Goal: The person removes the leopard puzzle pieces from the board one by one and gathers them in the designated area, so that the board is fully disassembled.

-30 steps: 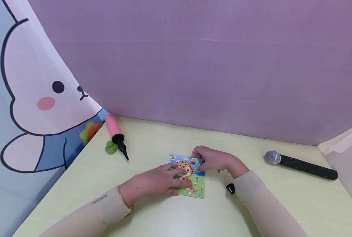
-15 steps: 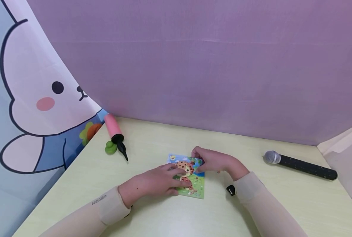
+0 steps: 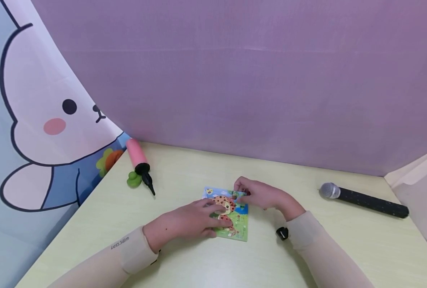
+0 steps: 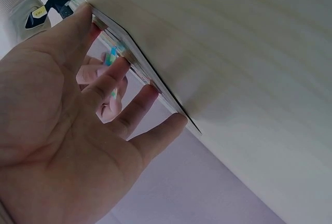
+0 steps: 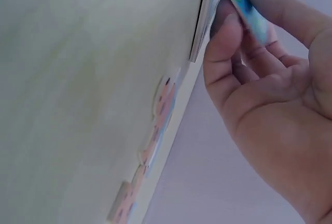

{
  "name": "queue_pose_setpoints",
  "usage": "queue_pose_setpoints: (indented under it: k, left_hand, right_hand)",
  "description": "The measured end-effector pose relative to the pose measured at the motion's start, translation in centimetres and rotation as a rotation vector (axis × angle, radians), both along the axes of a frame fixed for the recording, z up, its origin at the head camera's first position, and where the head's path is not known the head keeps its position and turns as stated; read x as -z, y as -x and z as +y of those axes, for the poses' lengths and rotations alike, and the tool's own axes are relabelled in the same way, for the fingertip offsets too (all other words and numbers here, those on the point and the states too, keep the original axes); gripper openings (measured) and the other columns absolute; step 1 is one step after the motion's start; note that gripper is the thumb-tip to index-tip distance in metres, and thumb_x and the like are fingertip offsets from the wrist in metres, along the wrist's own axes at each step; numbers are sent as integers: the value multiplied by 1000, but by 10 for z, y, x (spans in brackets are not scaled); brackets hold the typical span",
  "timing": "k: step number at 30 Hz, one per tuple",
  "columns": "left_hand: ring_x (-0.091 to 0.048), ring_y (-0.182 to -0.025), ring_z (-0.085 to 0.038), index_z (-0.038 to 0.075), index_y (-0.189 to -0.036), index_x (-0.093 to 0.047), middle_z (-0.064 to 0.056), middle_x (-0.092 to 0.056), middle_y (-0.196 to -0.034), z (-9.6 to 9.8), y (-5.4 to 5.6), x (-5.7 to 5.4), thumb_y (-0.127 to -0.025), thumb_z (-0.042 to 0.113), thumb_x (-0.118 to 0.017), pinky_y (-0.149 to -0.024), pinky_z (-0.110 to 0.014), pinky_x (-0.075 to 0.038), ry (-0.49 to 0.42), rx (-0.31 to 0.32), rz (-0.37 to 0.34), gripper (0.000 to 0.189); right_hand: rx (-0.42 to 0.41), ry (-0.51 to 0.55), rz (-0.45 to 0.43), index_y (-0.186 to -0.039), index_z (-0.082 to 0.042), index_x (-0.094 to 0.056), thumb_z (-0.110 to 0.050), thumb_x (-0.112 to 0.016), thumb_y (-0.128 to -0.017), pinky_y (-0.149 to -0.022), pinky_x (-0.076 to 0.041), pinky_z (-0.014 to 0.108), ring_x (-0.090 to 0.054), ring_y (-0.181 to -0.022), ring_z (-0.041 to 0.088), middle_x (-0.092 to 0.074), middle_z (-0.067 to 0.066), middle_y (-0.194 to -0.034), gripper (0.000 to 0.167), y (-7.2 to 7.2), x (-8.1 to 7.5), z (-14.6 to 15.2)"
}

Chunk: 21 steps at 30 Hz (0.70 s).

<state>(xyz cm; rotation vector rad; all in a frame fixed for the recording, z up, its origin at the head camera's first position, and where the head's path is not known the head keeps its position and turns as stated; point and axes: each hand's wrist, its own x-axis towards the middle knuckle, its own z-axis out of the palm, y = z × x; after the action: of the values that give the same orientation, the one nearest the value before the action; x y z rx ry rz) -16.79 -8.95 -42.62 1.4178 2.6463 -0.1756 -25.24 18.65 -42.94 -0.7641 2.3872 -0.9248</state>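
Note:
A small jigsaw puzzle point(image 3: 240, 230) with a spotted giraffe-like animal on blue and green lies on the table. My left hand point(image 3: 192, 220) rests across its left side, fingers spread; in the left wrist view several fingertips press along the puzzle point(image 4: 155, 84). At the puzzle's upper right corner, my right hand point(image 3: 265, 195) pinches a blue-green puzzle piece point(image 5: 254, 19) between thumb and fingers. That piece stands tilted over the corner in the right wrist view. Loose pink spotted puzzle pieces point(image 5: 163, 102) lie on the table beside it, mostly hidden by the right hand in the head view.
A pink balloon pump point(image 3: 137, 154) with a black nozzle and a green duck-shaped toy point(image 3: 134, 179) lie at the back left. A black microphone point(image 3: 368, 202) lies at the right. Purple cloth point(image 3: 235, 88) hangs behind the table's back edge.
My right hand has shifted slightly to the right, and the piece at the corner is tilted differently, after lying lower half a second ago. The left hand has stayed in place.

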Motion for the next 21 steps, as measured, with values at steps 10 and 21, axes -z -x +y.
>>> queue_pose_setpoints:
  k: [10,21]
  left_hand:
    - [-45,-152,-28,48,-161,-43,3,-45,-168,-2,0,0,-110,45,-56,-127,-45,-45,-8,-5,-14,52]
    - [-46,-152,-29,48,-161,-43,3,-45,-168,-1,-1,2,-111,46,-55,-128,-45,-43,3,-6,6,52]
  right_hand:
    - [193,184,64,-132,-8,-48,-19,-62,-110,-78,-59,43,-63,-86,28,-65,13,-110,28,11,-11,30]
    - [262,211,38,-130,-1,-49,-17,-64,-108,-81,-64,39,-68,-89,31,-62,16,-110,31,6,-20,98]
